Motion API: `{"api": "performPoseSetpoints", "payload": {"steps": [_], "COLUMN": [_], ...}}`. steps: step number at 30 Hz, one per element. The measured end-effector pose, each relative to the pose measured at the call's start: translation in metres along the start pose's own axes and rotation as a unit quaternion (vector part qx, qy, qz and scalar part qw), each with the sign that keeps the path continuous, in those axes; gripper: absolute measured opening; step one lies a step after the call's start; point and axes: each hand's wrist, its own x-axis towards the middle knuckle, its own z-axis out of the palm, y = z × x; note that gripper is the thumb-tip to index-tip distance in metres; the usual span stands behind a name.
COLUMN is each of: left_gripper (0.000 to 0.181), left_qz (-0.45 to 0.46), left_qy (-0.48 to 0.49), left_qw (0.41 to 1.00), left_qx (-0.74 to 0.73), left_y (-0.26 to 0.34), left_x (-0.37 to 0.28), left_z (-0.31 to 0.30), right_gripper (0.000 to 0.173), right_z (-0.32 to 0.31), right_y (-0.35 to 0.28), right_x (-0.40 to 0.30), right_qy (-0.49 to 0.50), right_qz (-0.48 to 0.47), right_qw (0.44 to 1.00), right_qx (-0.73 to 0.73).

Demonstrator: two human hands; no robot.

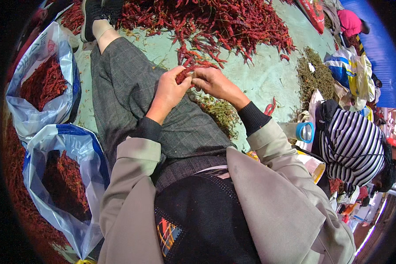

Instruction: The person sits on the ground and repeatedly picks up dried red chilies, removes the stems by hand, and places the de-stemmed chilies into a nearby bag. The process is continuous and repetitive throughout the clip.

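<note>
My left hand [170, 89] grips a few dried red chilies [181, 76] between thumb and fingers, above my right thigh. Close against it, my right hand [214, 82] has its thumb and fingertips pinched at the chilies' end; the stem there is too small to make out. More chilies lie just beyond both hands, trailing from a large heap of dried red chilies [224, 23] on the pale green floor [254, 76]. Below my right hand, a small pile of greenish stems [219, 114] rests on the floor beside my thigh.
To my left stand two open plastic sacks, a far one [64, 95] and a near one [31, 171], both holding red chilies. A larger stem pile [313, 76] lies right. Beside me are a clear cup with a blue rim [305, 132] and a person in striped clothing [353, 148].
</note>
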Motion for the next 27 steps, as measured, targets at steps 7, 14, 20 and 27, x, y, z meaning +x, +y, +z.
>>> {"api": "performPoseSetpoints", "payload": {"steps": [7,14,20,27], "left_gripper": [0.007,0.003,0.009,0.015], "left_qz": [-0.126,-0.14,-0.106,-0.109], "left_qy": [-0.084,-0.041,-0.013,-0.044], "left_qw": [0.941,0.817,0.696,0.712], "left_qx": [-0.301,-0.558,-0.71,-0.692], "left_y": [0.009,0.012,0.012,-0.001], "left_x": [-0.003,-0.006,-0.014,-0.01], "left_z": [-0.017,-0.039,-0.07,-0.062], "right_gripper": [0.019,0.023,0.024,0.017], "right_z": [-0.012,-0.017,-0.001,0.065], "right_y": [-0.005,0.001,0.061,0.061], "right_x": [0.003,-0.011,-0.029,0.028], "right_qy": [-0.142,-0.283,-0.167,-0.008], "right_qz": [0.036,0.08,0.025,0.034], "right_qw": [0.961,0.883,0.977,0.983], "right_qx": [0.234,0.365,-0.131,-0.181]}}
